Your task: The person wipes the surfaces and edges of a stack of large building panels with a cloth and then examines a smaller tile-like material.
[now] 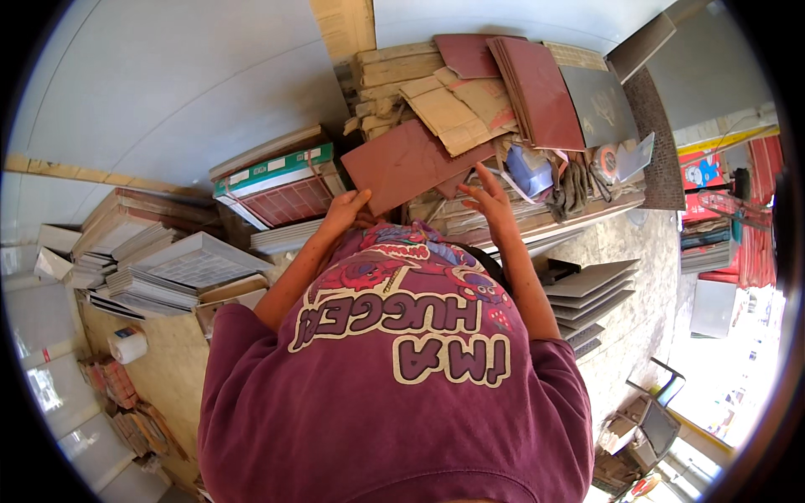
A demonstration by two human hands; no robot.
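Observation:
A flat dark-red tile (404,166) lies tilted in front of me, partly under torn brown cardboard (449,116). My left hand (345,211) is closed on its near left corner, thumb on the top face and the other fingers out of sight. Close to the tile's right end, my right hand (490,199) has its fingers apart and nothing between them. Further right stands a stack of similar dark-red tiles (549,96), leaning beside a dark grey panel (597,105).
Crumpled grey gloves (572,189), a blue-violet item (528,172) and an orange-and-white roll (605,161) lie to the right. A green-and-white carton of tiles (277,180) and grey tile stacks (180,272) stand left. More grey tiles (591,293) sit at lower right.

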